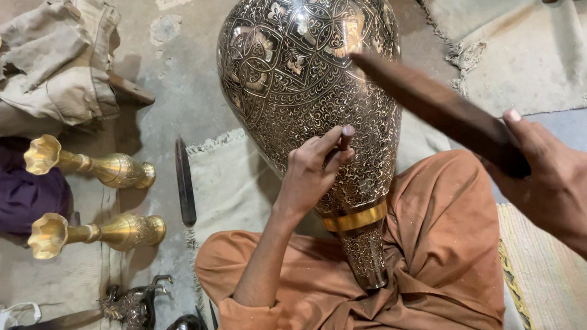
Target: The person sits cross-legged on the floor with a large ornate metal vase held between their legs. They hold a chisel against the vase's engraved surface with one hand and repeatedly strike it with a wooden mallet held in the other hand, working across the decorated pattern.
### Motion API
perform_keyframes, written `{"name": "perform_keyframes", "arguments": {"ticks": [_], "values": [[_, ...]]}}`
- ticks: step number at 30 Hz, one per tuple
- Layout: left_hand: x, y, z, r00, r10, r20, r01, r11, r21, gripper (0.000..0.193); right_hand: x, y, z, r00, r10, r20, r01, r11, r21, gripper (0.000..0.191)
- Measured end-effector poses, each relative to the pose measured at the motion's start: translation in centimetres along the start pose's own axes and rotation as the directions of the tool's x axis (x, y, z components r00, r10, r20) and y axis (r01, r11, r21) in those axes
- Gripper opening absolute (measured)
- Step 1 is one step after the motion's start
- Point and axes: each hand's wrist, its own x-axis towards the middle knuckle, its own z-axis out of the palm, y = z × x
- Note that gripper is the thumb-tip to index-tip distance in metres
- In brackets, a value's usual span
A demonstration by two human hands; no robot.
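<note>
A large brass vase (305, 58) with dense black-and-gold engraved patterns lies tilted across my lap, its narrow neck pointing toward me between my orange-clothed legs. My left hand (315, 166) rests on the vase's lower body, fingers pinched on a small thin chisel (343, 139) held against the metal. My right hand (553, 178) grips a dark wooden mallet stick (437, 106), raised at an angle above the vase's right side, its far end near the vase's shoulder.
Two small brass flower vases (92, 168) (94, 234) lie on their sides at the left. A pile of beige cloth (37, 67) and purple fabric (5, 190) lie behind them. A dark file (184, 181) lies on the floor; small metal figurines (137, 320) sit at lower left.
</note>
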Motion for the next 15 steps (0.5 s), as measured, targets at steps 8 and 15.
{"name": "perform_keyframes", "arguments": {"ticks": [8,15], "values": [[0.8,0.6,-0.5,0.994,0.101,0.04,-0.103,0.993,0.05,0.034,0.5,-1.0,1.4,0.997,0.046,0.063,-0.049,0.998,0.037,0.072],[2.5,0.2,-1.1,0.949,-0.003,0.317,-0.018,0.998,0.062,0.033,-2.0,-1.2,2.8,0.991,0.111,-0.07,-0.09,0.963,0.253,0.07]]}}
